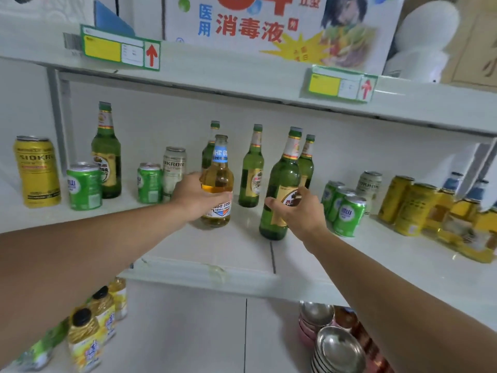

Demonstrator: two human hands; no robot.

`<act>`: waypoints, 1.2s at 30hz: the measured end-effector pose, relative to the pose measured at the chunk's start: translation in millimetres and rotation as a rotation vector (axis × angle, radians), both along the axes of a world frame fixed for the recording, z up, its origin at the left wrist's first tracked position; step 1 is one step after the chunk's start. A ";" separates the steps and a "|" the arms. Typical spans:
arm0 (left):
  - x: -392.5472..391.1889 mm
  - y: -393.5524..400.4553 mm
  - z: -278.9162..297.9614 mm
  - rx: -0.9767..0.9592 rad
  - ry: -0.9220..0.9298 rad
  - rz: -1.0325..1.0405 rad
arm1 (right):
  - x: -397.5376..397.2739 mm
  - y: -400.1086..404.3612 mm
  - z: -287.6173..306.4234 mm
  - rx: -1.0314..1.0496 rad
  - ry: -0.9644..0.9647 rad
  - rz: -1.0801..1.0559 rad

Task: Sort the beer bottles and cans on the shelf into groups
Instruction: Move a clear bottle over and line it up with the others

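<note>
head view: a white shelf (242,254) carries beer bottles and cans, with both bare arms reaching in over its front edge.
left hand (195,196): fingers closed around the belly of a clear bottle (217,184) of amber beer with a blue and white label; the bottle stands upright near the middle of the shelf.
right hand (295,211): fingers gripping the lower body of a tall green bottle (282,184), over its gold label; this bottle leans slightly to the right, just right of the clear one.
behind the hands: three more green bottles stand upright near the back wall, one (251,168) between the two held bottles, one partly hidden behind each.
left end: a tall yellow can (36,170), a short green can (84,185) and another green bottle (106,152) stand apart from one another.
left of centre: a second green can (149,182) sits just beside a pale silver can (173,172).
right side: a cluster of green cans (345,208) stands close together, a silver can (369,184) behind them, then yellow cans (411,205) and blurred amber bottles at the far right.
upper shelf: price tags (121,48) with red arrows are clipped to its edge.
below: oil bottles (91,329) at left, stacked metal bowls (336,345) at right.
</note>
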State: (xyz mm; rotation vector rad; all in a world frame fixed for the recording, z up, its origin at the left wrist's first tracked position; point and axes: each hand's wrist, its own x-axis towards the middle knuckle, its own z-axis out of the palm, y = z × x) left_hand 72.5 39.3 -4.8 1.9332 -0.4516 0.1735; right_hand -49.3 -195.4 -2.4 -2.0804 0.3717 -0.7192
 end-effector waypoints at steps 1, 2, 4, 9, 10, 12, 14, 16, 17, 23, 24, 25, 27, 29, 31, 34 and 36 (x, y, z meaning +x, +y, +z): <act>-6.2 -12.6 1.2 0.004 0.000 0.001 | -7.1 -12.7 1.2 -0.001 0.001 -0.003; -11.3 -26.3 1.5 0.004 0.003 -0.003 | -13.9 -25.4 1.4 -0.008 0.003 -0.009; -17.3 -50.9 1.9 0.003 0.023 0.000 | -23.6 -49.9 0.8 -0.022 0.003 -0.025; -34.3 -96.2 5.2 -0.014 0.031 -0.013 | -25.2 -92.8 -7.3 -0.008 -0.008 -0.059; -35.8 -101.4 6.6 -0.016 0.030 -0.006 | -23.5 -97.3 -8.4 -0.002 -0.016 -0.062; -35.3 -109.9 9.0 -0.009 0.042 -0.008 | -16.4 -105.8 -10.6 0.002 -0.006 -0.064; -29.8 -114.4 11.3 0.013 0.041 -0.017 | -8.8 -111.3 -11.3 -0.015 0.010 -0.074; -23.2 -116.7 13.9 0.029 0.035 -0.027 | -0.1 -114.9 -11.4 -0.032 0.018 -0.093; -18.7 -116.8 15.1 0.036 0.035 -0.037 | 4.8 -115.7 -11.2 -0.039 0.024 -0.101; 6.2 -117.2 20.5 0.031 0.035 -0.079 | 38.1 -117.5 -10.3 -0.007 0.048 -0.122; 10.1 -117.2 20.5 0.030 0.036 -0.080 | 44.0 -117.8 -10.6 -0.005 0.053 -0.129; 14.7 -116.9 20.0 0.029 0.037 -0.085 | 49.5 -118.0 -10.9 -0.003 0.056 -0.138; 20.1 -115.8 19.4 0.025 0.043 -0.093 | 58.6 -119.0 -11.4 0.002 0.049 -0.154; 25.8 -116.0 18.3 0.015 0.049 -0.107 | 65.4 -119.4 -11.4 0.015 0.045 -0.167; 29.2 -116.9 18.2 0.012 0.050 -0.122 | 71.0 -120.0 -11.8 0.012 0.049 -0.173; 33.5 -118.7 18.5 0.005 0.057 -0.143 | 77.9 -121.0 -11.8 0.005 0.054 -0.172; 35.1 -119.8 19.2 0.011 0.060 -0.150 | 81.3 -120.6 -11.2 0.002 0.054 -0.177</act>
